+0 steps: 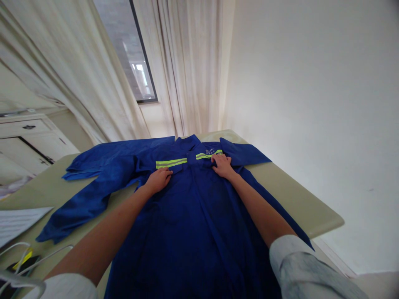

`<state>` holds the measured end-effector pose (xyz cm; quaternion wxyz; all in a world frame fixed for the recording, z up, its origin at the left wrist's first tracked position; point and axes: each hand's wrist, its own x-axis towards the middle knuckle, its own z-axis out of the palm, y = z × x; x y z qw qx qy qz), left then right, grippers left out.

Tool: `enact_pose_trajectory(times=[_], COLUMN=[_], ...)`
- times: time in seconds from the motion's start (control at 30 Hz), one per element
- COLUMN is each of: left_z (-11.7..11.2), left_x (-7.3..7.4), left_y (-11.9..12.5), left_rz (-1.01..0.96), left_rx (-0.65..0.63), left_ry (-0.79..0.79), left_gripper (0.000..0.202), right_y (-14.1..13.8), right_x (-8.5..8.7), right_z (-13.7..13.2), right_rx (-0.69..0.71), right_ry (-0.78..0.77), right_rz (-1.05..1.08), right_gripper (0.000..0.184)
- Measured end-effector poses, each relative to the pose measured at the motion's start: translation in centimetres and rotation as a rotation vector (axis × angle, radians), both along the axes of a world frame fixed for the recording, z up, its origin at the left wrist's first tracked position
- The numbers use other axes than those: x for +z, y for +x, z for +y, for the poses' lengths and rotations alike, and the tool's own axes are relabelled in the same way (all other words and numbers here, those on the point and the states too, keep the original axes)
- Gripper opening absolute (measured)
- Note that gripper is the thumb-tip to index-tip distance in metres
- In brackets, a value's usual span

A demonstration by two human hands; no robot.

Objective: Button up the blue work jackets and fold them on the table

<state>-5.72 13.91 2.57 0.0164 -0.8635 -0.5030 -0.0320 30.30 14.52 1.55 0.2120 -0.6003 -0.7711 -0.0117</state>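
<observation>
A blue work shirt (193, 224) with yellow-green reflective chest stripes (171, 162) lies face up on a beige table (299, 199), collar at the far end. My left hand (158, 179) rests on the left chest just below the stripe, fingers curled down onto the cloth. On the right chest by the stripe, my right hand (222, 165) presses with fingers spread flat. The shirt's left sleeve (84, 203) stretches out toward the near left. The right sleeve (243, 153) is folded near the collar.
White papers (18, 222) and white wire hangers (25, 265) lie at the table's near left. A white cabinet (28, 141) stands at the left. Curtains (187, 66) and a window (131, 50) are behind the table; a plain wall is on the right.
</observation>
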Motion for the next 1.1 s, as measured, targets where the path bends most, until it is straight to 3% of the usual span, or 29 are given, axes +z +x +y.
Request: enact_pose_trajectory(times=[0.17, 0.37, 0.57, 0.87, 0.97, 1.1], left_z=[0.3, 0.5, 0.5, 0.4, 0.4, 0.5], left_x=[-0.4, -0.9, -0.8, -0.7, -0.7, -0.8], left_y=[-0.2, -0.3, -0.3, -0.2, -0.2, -0.1], left_rz=[-0.009, -0.006, -0.005, 0.006, 0.025, 0.028], left_rx=[-0.016, -0.021, -0.024, -0.008, -0.004, -0.014], left_ry=[0.014, 0.039, 0.045, 0.038, 0.044, 0.046], left_gripper=[0.037, 0.036, 0.035, 0.034, 0.035, 0.035], right_y=[-1.0, -0.8, -0.3, -0.6, -0.7, -0.1], right_x=[1.0, 2.2, 1.6, 1.0, 0.9, 0.3], right_z=[-0.4, -0.8, -0.8, -0.9, -0.9, -0.3], right_rx=[-0.133, -0.044, -0.038, -0.024, -0.053, -0.112], right_ry=[0.030, 0.027, -0.101, -0.081, -0.020, 0.027], right_rz=[-0.021, -0.163, -0.171, -0.154, -0.068, 0.257], right_gripper=[0.048, 0.016, 0.021, 0.022, 0.022, 0.018])
